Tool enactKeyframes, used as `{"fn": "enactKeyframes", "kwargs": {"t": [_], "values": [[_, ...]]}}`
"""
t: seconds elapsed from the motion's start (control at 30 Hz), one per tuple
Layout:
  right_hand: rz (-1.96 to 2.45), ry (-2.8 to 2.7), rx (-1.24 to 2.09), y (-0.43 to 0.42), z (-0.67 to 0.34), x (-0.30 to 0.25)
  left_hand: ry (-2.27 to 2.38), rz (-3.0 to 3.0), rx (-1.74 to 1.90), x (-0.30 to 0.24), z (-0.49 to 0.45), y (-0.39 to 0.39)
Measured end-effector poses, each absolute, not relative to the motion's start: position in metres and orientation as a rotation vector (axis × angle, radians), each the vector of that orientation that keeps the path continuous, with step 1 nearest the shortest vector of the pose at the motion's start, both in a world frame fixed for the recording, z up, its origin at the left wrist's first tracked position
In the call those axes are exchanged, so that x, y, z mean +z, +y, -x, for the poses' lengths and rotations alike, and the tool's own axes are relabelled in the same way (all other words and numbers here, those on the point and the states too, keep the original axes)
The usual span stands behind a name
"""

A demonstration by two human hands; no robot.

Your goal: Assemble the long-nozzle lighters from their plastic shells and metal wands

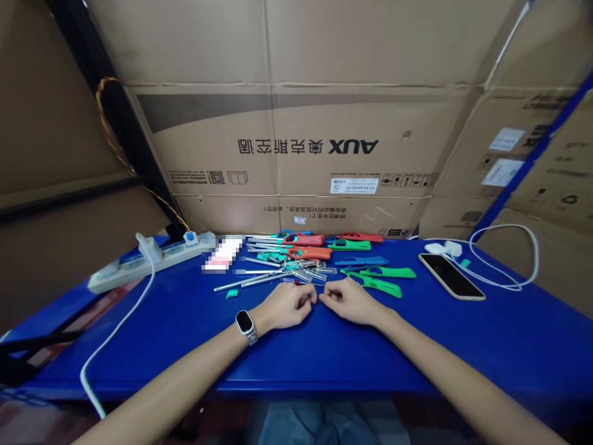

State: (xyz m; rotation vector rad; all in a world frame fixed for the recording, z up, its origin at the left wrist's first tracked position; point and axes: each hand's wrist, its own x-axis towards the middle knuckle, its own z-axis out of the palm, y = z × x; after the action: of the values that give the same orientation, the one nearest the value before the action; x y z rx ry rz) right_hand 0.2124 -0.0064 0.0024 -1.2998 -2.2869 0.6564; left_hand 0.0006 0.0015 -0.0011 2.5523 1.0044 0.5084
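My left hand point(290, 304), with a watch point(244, 322) on its wrist, rests on the blue table with its fingers curled in. Close beside it lies my right hand point(349, 301), also loosely curled; the fingertips nearly meet. I see nothing in either hand. Just beyond them is a pile of lighter parts: metal tubes point(252, 282), clear fuel tanks point(319, 269) and small teal pieces. Green casing halves point(377, 285) and a blue casing point(361, 261) lie to the right. Behind sit long-nosed lighters, including an orange lighter point(310, 253), a red lighter point(303, 239) and a green lighter point(349, 245).
A phone point(451, 276) lies at right beside a looped white cable point(532, 259). On the left is a power strip point(162, 262) with a cord crossing the blue table point(287, 364). Cardboard walls point(301, 117) enclose the back and sides. A small teal piece point(232, 293) lies left.
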Motion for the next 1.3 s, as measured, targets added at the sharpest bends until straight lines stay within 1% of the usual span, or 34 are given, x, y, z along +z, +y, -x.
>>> {"fn": "enactKeyframes", "kwargs": {"t": [0.53, 0.73, 0.9, 1.17, 1.3], "values": [[1.303, -2.302, 0.63, -0.008, -0.214, 0.002, 1.06, -2.508, 0.501, -0.001, 0.001, 0.004], [1.277, -2.298, 0.649, -0.008, -0.219, 0.001, 1.002, -2.658, 0.368, 0.01, -0.012, 0.012], [1.31, -2.285, 0.63, -0.006, -0.225, 0.001, 1.003, -2.694, 0.373, 0.008, -0.02, 0.016], [1.361, -2.363, 0.475, -0.011, -0.223, -0.004, 1.038, -2.661, 0.464, -0.003, -0.015, 0.011], [1.361, -2.385, 0.448, -0.012, -0.223, -0.006, 1.041, -2.654, 0.463, -0.004, -0.016, 0.013]]}}
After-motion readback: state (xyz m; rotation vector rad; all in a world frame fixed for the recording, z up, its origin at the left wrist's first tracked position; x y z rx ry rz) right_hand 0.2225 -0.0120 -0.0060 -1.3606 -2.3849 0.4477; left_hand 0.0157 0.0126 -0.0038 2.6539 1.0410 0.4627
